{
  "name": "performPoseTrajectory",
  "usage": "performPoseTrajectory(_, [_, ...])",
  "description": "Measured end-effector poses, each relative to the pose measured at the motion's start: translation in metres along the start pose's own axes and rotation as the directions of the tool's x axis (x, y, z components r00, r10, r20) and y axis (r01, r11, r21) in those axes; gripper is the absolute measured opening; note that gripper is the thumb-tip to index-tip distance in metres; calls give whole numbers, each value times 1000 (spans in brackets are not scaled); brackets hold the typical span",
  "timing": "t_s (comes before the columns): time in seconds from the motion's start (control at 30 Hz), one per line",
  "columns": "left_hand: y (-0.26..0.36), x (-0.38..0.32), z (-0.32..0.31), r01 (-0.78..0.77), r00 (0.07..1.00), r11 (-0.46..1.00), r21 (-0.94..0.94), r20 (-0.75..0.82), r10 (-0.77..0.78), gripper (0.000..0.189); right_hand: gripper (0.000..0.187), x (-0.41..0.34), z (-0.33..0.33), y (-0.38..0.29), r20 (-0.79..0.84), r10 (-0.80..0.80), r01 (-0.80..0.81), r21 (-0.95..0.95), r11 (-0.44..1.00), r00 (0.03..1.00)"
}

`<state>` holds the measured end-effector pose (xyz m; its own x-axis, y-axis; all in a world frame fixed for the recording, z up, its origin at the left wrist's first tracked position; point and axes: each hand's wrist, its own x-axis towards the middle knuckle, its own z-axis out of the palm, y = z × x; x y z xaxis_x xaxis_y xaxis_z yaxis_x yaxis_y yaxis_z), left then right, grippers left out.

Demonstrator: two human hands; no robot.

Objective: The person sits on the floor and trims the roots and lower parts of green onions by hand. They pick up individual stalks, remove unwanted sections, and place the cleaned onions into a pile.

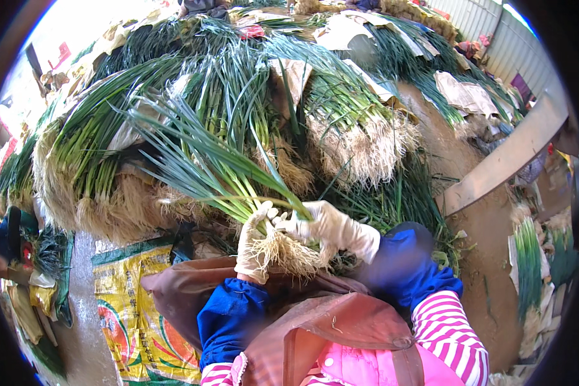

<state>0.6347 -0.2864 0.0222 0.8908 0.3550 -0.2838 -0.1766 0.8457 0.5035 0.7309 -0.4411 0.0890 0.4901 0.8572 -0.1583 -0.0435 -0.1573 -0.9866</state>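
My left hand (252, 248), in a pale glove, is closed around the lower stalks of a bunch of green onions (227, 190). The bunch's leaves fan out to the upper left, and its pale stringy roots (289, 255) hang between my hands. My right hand (335, 229), gloved too, has its fingers curled on green leaves at the right side of the bunch. Its fingertips come close to the left thumb near the stalk bases. Over my lap lies a brown apron (328, 321).
Heaps of green onions with roots toward me (362, 140) (96, 193) lie ahead. A yellow printed sack (140, 309) is on the floor at left. A pale curved strip (506, 169) slants across the right side. More onion bundles (528, 265) lie at far right.
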Motion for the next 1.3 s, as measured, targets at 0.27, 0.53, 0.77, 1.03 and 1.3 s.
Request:
performPoseTrajectory(0.27, [8, -13, 9, 62, 989, 998, 12, 135, -63, 37, 23, 33, -26, 51, -266, -119, -116, -723, 681, 957])
performPoseTrajectory(0.53, [12, -9, 2, 128, 981, 992, -4, 145, -126, 41, 9, 42, -5, 69, -40, -396, 15, -991, 134, 917])
performPoseTrajectory(0.77, [14, -13, 16, 98, 995, 995, -11, 35, -98, 35, 25, 37, -9, 60, 45, -130, 136, -452, 881, 990])
performPoseTrajectory(1.03, [4, -8, 13, 137, 989, 988, -73, 61, -132, 15, 29, 42, -6, 35, -6, 207, -195, 302, 933, 978])
performPoseTrajectory(1.3, [1, 1, -1, 141, 988, 987, -78, 69, -136, 29, 26, 43, -9, 41, 138, 96, -120, 177, 977, 986])
